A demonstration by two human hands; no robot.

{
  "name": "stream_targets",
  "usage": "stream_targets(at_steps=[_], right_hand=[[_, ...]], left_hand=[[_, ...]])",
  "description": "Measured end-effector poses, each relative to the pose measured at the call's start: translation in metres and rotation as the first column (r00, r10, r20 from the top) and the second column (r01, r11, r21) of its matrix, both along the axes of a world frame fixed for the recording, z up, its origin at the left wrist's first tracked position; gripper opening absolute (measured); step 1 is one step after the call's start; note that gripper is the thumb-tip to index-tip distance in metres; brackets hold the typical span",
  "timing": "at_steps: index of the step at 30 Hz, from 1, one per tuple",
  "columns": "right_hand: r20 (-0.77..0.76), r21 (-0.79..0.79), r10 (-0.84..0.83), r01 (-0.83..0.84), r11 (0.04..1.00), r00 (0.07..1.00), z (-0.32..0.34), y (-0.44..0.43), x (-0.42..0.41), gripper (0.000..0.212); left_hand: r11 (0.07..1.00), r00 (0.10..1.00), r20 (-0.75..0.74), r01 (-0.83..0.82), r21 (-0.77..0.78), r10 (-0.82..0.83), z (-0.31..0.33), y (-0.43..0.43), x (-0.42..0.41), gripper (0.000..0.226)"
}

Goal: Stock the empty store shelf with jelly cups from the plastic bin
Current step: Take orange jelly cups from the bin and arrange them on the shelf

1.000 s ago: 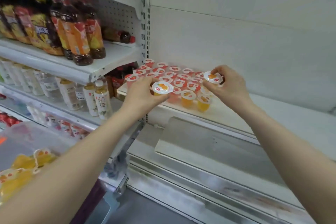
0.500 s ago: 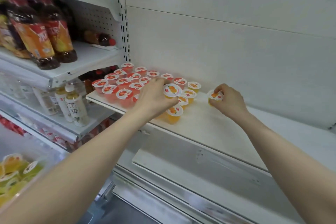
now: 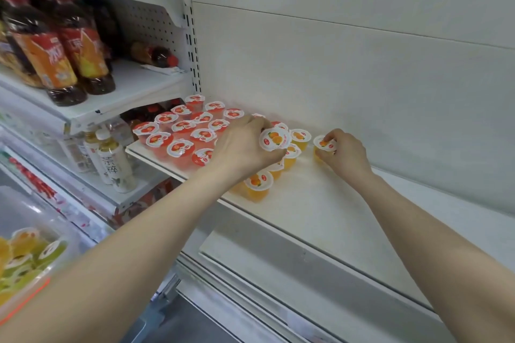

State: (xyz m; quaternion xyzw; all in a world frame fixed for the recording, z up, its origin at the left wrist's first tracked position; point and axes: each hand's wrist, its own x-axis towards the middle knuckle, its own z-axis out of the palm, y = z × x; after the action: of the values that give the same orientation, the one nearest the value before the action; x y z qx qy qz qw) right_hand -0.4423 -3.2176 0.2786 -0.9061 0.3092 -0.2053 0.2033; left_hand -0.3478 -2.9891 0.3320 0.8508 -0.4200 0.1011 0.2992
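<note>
Over the shelf (image 3: pixel 320 203), the left hand (image 3: pixel 245 145) curls its fingers round a tilted orange jelly cup (image 3: pixel 275 139) while the right hand (image 3: pixel 344 154) pinches a second jelly cup (image 3: pixel 323 144) standing at its 3 o'clock; both look light, thin-walled and squashy, best gripped just under the rim.

Min. 13 red jelly cups (image 3: pixel 180 147), 6 orange jelly cups (image 3: pixel 258 179), 2 hands (image 3: pixel 242 145), 2 orange-label btls (image 3: pixel 47 64) up front.
</note>
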Motion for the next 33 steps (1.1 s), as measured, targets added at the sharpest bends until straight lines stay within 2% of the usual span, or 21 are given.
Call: stream_targets(at_steps=[9, 14, 19, 33], right_hand=[[-0.137, -0.178, 0.178, -0.201, 0.963, 0.974, 0.010, -0.017, -0.021, 0.040], [-0.136, -0.253, 0.141, -0.172, 0.952, 0.981, 0.017, -0.021, -0.035, 0.043], [-0.187, -0.328, 0.123, -0.180, 0.927, 0.975, 0.021, -0.022, -0.044, 0.042], [-0.247, -0.421, 0.088, -0.189, 0.887, 0.965, 0.035, -0.008, -0.047, 0.044]], left_hand=[[0.993, 0.990, 0.102, 0.088, 0.084, -0.097, -0.004, -0.043, -0.008, 0.054], [0.972, 0.966, 0.199, 0.126, 0.198, -0.166, -0.022, -0.072, -0.016, 0.058], [0.948, 0.955, 0.229, 0.118, 0.296, -0.191, -0.039, -0.086, -0.016, 0.061], [0.937, 0.946, 0.233, 0.144, 0.320, -0.225, -0.039, -0.077, -0.013, 0.073]])
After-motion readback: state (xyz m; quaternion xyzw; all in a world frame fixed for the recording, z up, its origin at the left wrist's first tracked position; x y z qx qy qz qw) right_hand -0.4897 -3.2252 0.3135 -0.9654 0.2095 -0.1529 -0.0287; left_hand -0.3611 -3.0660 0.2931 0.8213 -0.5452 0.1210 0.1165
